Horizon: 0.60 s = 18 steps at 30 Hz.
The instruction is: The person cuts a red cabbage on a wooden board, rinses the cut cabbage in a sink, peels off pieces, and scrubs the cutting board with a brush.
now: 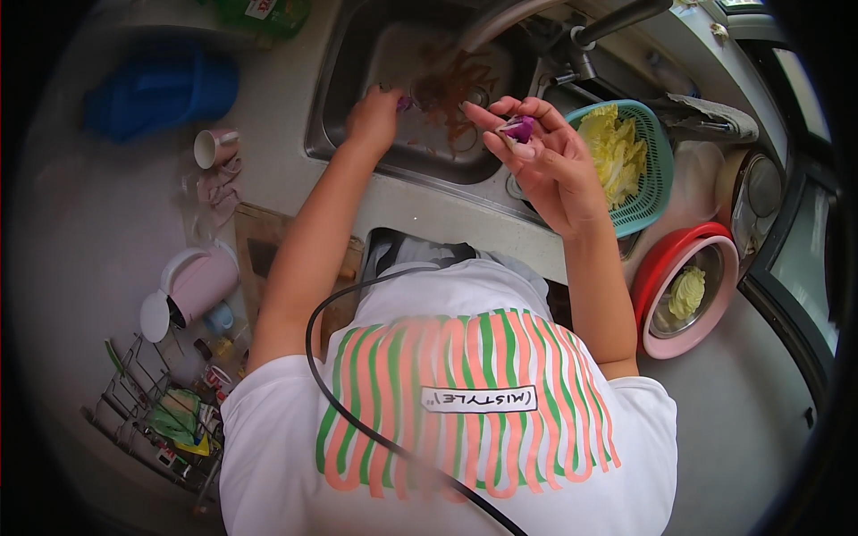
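My left hand (373,122) reaches down into the steel sink (375,57), its fingers closed around a small purple vegetable piece (403,104) that is mostly hidden. Above the sink's near right corner, my right hand (553,157) is turned palm up. Between its thumb and fingers it holds a purple-and-white vegetable piece (519,128), perhaps onion. Orange-brown vegetable peelings (462,80) lie wet around the drain, beyond both hands. A teal plastic basket (660,157) of yellow-green cabbage leaves (613,154) stands just right of my right hand.
A faucet (583,63) rises behind the sink, with a pale spout (503,23) over it. At right, a red basin (643,281) and pink basin (727,268) hold a cabbage piece (688,293). Left are a mug (213,149), pink kettle (204,281) and blue plastic container (147,94).
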### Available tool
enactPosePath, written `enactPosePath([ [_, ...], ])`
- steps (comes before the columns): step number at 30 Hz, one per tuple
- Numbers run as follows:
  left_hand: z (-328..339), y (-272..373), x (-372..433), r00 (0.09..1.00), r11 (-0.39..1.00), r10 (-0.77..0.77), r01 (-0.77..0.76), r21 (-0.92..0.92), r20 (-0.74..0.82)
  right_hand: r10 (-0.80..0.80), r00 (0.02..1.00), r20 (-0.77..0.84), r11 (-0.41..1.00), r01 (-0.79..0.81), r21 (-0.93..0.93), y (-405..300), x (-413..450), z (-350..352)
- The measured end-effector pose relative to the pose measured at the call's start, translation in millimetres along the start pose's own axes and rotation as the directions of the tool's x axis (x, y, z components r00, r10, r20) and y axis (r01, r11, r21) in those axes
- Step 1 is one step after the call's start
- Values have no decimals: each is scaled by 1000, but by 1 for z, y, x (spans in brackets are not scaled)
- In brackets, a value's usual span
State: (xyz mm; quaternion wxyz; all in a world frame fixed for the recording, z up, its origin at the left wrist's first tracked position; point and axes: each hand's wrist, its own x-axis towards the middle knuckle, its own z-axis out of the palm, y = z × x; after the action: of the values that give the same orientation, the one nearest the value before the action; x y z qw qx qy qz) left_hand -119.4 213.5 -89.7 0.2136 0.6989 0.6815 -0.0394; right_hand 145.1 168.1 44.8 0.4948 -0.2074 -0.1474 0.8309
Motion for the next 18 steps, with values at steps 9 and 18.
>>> enactPosePath([
  [9,-25,-22,-32,994,930,-2,-38,-367,-108,79,981,180,993,-93,69,11,-34,35],
  [18,-29,-46,-86,987,558,-160,103,-824,15,91,937,337,945,-188,266,35,-49,56],
])
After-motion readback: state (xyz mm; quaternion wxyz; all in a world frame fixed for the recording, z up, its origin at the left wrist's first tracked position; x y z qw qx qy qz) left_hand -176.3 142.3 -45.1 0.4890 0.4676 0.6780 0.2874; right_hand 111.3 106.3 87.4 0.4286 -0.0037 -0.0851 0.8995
